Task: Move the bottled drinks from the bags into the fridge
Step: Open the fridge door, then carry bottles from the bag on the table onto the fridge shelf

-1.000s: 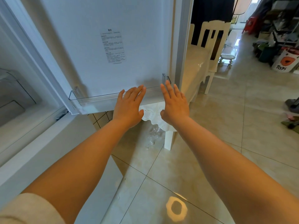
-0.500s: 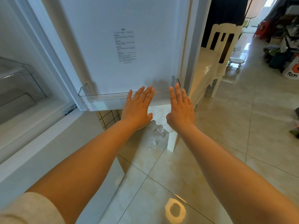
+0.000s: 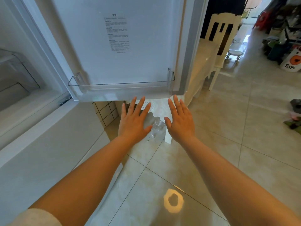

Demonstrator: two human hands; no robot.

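Observation:
The white fridge door stands wide open in front of me, with a clear plastic door shelf along its bottom that holds nothing. My left hand and my right hand are stretched out flat, fingers straight and spread, just below the door's lower edge and not touching it. Neither hand holds anything. Part of the fridge interior with a clear drawer shows at the left. No bottled drinks and no bags are clearly in view.
Behind the door stand a white table with a lace-edged cloth and a cream chair. Something clear and crumpled lies under the table. A "Toys" bag and clutter sit at the far right on the tiled floor.
Both hands have dropped from the front of the door shelf to just below the door's bottom edge. The view has shifted so the door appears higher and further right.

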